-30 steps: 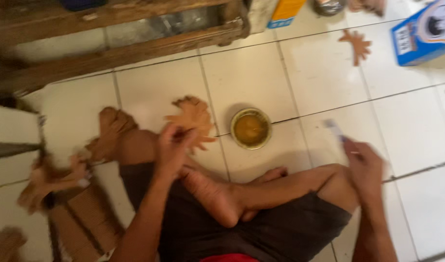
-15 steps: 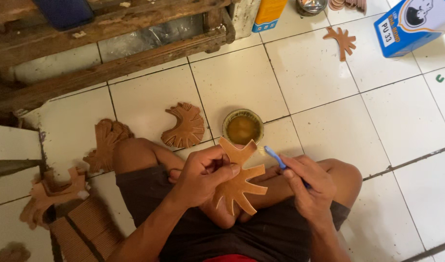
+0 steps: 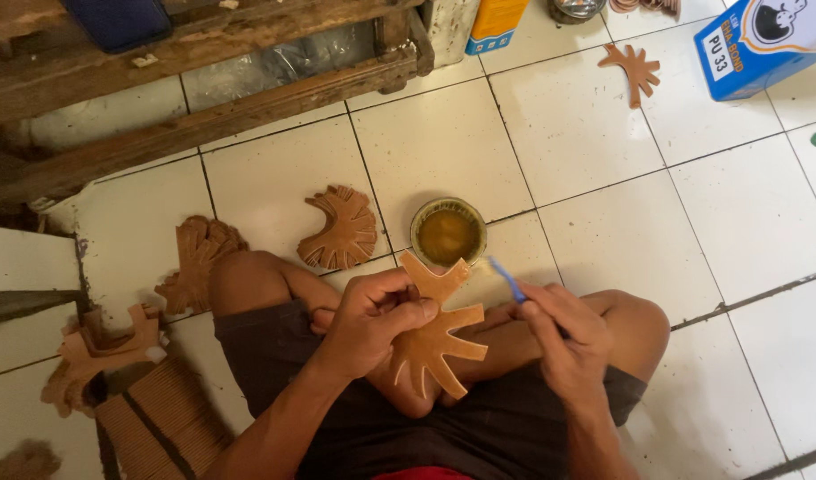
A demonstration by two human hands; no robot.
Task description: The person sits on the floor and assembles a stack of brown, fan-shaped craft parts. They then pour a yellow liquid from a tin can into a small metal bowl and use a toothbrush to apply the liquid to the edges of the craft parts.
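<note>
Over the crossed legs of a person seated on the white tiled floor [image 3: 603, 160], a flat tan cut-out piece [image 3: 436, 333] with several finger-like prongs is held. The piece is gripped by the left hand [image 3: 372, 320], whose fingers [image 3: 406, 313] are clenched on its left side, thumb on the upper face. The long axis of the piece runs up and down the view, slightly tilted: a forked end points away from the body toward a small round tin of amber glue [image 3: 449, 233], while most of the prongs fan out toward the lap and to the right. The tin stands on the floor just beyond the forked end, at a joint between tiles.

A thin blue-handled brush [image 3: 507, 278] is grasped by the right hand [image 3: 563, 333], its fingers closed around the handle; the pale bristle tip points up and left, just beside the tin and near the upper right of the piece.

Left of the tin, a stack of similar curved tan pieces [image 3: 341, 229] lies on the floor, and another stack [image 3: 199, 262] lies next to the left knee. A single pronged piece [image 3: 635, 71] is seen near the far edge, beside a blue box [image 3: 763, 44]. A wooden frame [image 3: 203, 98] crosses the far left corner.
</note>
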